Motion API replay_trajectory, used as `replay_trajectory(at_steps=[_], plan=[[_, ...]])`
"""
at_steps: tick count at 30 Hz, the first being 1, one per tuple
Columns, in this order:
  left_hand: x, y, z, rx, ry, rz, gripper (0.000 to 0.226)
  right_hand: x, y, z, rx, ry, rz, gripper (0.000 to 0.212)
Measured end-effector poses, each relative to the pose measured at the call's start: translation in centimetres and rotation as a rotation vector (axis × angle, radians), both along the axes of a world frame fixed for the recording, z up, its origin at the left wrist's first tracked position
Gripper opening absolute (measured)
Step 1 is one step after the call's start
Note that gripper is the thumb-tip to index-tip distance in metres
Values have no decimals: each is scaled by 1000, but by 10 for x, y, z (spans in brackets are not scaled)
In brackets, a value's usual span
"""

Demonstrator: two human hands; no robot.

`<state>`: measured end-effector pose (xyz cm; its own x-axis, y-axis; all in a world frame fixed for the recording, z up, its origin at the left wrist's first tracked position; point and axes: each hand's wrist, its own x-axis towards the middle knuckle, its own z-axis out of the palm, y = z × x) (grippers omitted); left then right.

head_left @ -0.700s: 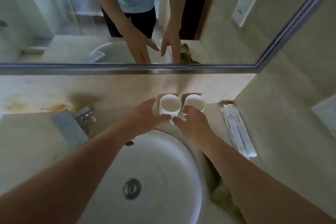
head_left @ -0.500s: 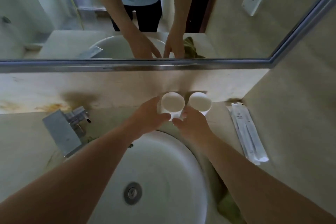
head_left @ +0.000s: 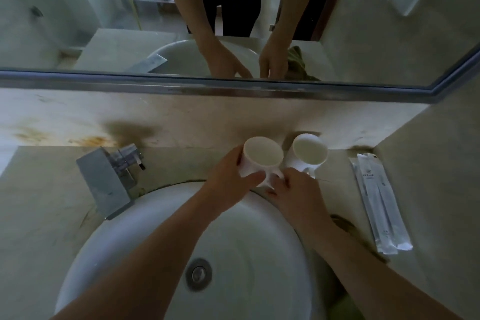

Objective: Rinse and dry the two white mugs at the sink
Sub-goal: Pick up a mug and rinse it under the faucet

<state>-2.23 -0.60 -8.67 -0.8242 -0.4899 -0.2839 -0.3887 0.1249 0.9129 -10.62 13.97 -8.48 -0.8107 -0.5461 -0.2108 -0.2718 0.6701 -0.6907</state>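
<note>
Barely begun, I judge: behind the sink (head_left: 249,241) the left hand (head_left: 226,182) clasps the first mug (head_left: 262,154), the right hand (head_left: 296,192) has an unclear grip, and the second mug (head_left: 309,149) waits unrinsed.

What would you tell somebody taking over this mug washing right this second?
The left hand grips the left mug by its body, just behind the sink basin.
The right hand has its fingertips at that mug's handle; whether it grips is unclear.
The right mug stands upright on the counter by the wall.
No water shows at the faucet. A green cloth lies right of the basin.
Done: apparently nothing yet. Left: rinse both mugs, then dry them.
</note>
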Motion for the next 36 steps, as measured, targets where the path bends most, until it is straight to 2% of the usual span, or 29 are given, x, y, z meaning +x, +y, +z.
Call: replay_trajectory(at_steps=[2,4,7,10,12,14,16,18,20,22,24,27,30,36], plan=[[28,0,0,48,11,12,62,11,5,15,-72,-252,0,22],[62,-1,-4,103,-29,24,71,23,3,28,-86,-496,33,18],[115,1,-17,307,-36,175,87,44,-14,33,24,-658,142,19],[157,2,-27,432,-27,387,86,69,-40,23,114,-709,218,22],[176,-6,-33,531,2,475,72,84,-60,14,136,-626,319,23],[189,-20,-33,620,41,530,47,93,-86,9,121,-413,422,27],[198,-33,-30,659,31,560,33,101,-115,13,95,-174,459,31],[206,-41,-31,655,-20,571,35,109,-146,18,22,1,456,33],[212,-45,-34,653,-51,579,39,113,-174,20,-20,98,460,38],[214,-46,-35,649,-55,589,40,113,-195,18,6,212,497,45],[213,-48,-34,645,-48,604,40,108,-207,16,70,306,539,43],[208,-53,-31,646,-31,638,40,101,-213,18,173,370,585,37],[205,-59,-30,644,-45,642,46,98,-215,16,178,419,589,37],[202,-60,-29,659,-65,658,51,90,-204,13,88,268,508,48]])
